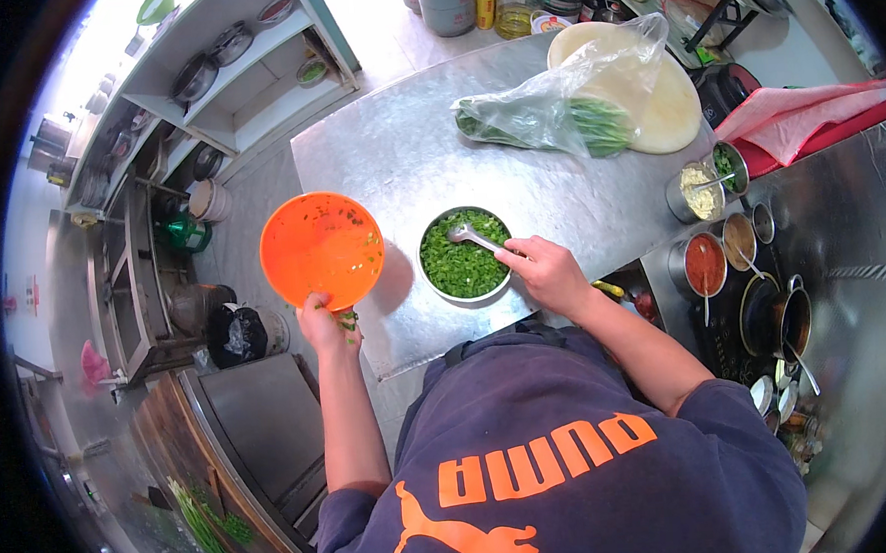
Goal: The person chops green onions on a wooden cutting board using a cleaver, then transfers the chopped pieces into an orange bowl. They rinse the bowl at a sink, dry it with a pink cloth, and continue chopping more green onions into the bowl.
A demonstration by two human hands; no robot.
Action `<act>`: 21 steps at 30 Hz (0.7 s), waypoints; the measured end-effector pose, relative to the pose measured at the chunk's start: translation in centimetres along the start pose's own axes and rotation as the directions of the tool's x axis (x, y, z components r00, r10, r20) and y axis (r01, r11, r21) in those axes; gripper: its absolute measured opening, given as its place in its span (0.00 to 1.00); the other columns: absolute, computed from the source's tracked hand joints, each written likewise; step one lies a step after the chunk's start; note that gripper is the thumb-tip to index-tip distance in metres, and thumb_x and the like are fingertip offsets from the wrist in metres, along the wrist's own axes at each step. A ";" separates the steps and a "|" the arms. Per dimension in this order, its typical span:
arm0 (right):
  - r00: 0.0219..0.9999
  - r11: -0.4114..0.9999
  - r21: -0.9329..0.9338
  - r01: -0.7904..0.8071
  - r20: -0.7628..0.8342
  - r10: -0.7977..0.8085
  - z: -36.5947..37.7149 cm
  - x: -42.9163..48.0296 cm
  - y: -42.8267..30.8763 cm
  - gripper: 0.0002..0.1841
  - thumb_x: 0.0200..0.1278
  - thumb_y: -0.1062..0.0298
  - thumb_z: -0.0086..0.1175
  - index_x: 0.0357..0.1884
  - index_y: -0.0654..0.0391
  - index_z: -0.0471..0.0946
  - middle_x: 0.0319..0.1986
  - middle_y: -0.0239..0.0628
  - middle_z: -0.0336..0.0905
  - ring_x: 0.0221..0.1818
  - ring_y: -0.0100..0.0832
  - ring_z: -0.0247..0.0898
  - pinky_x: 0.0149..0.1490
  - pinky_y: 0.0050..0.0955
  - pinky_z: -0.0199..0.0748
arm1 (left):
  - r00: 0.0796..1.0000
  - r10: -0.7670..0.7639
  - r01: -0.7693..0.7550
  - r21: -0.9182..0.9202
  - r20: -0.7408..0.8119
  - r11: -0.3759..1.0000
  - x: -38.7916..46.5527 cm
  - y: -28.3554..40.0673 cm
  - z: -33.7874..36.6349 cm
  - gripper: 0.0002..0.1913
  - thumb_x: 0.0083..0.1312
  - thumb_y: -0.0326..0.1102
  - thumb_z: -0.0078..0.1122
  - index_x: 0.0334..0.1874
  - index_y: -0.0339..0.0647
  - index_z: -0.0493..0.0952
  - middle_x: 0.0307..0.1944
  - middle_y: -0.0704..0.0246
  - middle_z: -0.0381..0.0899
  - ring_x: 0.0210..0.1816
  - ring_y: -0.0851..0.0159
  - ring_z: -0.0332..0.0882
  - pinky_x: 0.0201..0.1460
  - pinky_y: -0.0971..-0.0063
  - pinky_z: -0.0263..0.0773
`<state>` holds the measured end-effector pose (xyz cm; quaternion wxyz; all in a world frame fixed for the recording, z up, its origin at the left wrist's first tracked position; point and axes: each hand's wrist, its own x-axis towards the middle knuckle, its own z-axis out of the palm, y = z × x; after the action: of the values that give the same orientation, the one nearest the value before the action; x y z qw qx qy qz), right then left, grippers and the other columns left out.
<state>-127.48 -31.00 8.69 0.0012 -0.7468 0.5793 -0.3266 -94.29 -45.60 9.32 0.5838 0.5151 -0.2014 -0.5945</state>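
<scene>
My left hand grips the near rim of an orange plastic bowl, tilted so its inside shows. Bits of chopped green herb cling to the bowl's wall, and a few stick to my fingers. In front of me a round white-rimmed container stands on the metal table, filled with chopped green onion. My right hand holds the handle of a metal spoon, whose head rests on the greens. The palm side of my right hand is hidden.
A clear plastic bag of leafy greens and round pale boards lie at the table's far right. Metal pots of chopped garlic and red sauce stand at right. Scallions lie on a wooden board at lower left.
</scene>
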 end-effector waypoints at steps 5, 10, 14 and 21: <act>0.988 0.976 0.158 -0.148 -0.014 0.152 0.2 -1.8 0.6 0.17 0.61 0.69 0.70 0.53 0.57 0.88 0.51 0.45 0.87 0.44 0.42 0.85 0.47 0.38 0.85 | 0.995 -0.099 0.099 -0.088 0.006 0.991 0.5 -0.4 -3.1 0.27 0.66 0.23 0.43 0.69 0.28 0.67 0.64 0.51 0.77 0.60 0.44 0.84 0.56 0.47 0.86; 0.684 0.567 0.470 -0.676 0.114 0.721 2.7 -0.5 3.2 0.14 0.70 0.61 0.67 0.48 0.62 0.89 0.43 0.46 0.90 0.36 0.33 0.87 0.44 0.34 0.84 | 0.991 -0.133 0.131 -0.065 -0.026 0.989 -0.1 -0.7 -4.4 0.28 0.66 0.23 0.42 0.71 0.27 0.65 0.65 0.48 0.74 0.58 0.41 0.84 0.54 0.44 0.87; 0.469 0.234 0.474 -0.849 0.469 0.748 4.9 0.8 5.3 0.15 0.70 0.58 0.67 0.43 0.63 0.88 0.30 0.42 0.89 0.29 0.30 0.84 0.41 0.33 0.82 | 0.984 -0.175 0.174 -0.081 -0.014 0.981 -0.8 -0.8 -4.2 0.28 0.67 0.24 0.42 0.71 0.26 0.64 0.66 0.47 0.74 0.59 0.39 0.83 0.56 0.41 0.86; 0.595 0.513 0.307 -0.802 0.327 0.734 3.4 1.4 4.4 0.16 0.67 0.57 0.71 0.40 0.62 0.84 0.34 0.40 0.87 0.34 0.33 0.85 0.39 0.32 0.82 | 0.986 -0.163 0.161 -0.060 -0.035 0.985 -1.6 -1.1 -4.3 0.29 0.67 0.24 0.43 0.72 0.27 0.64 0.66 0.47 0.75 0.61 0.39 0.82 0.59 0.40 0.84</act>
<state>-129.43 -34.91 5.05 0.3529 -0.4151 0.7619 -0.3502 -91.54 -42.36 7.28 0.5520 0.5244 -0.1302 -0.6351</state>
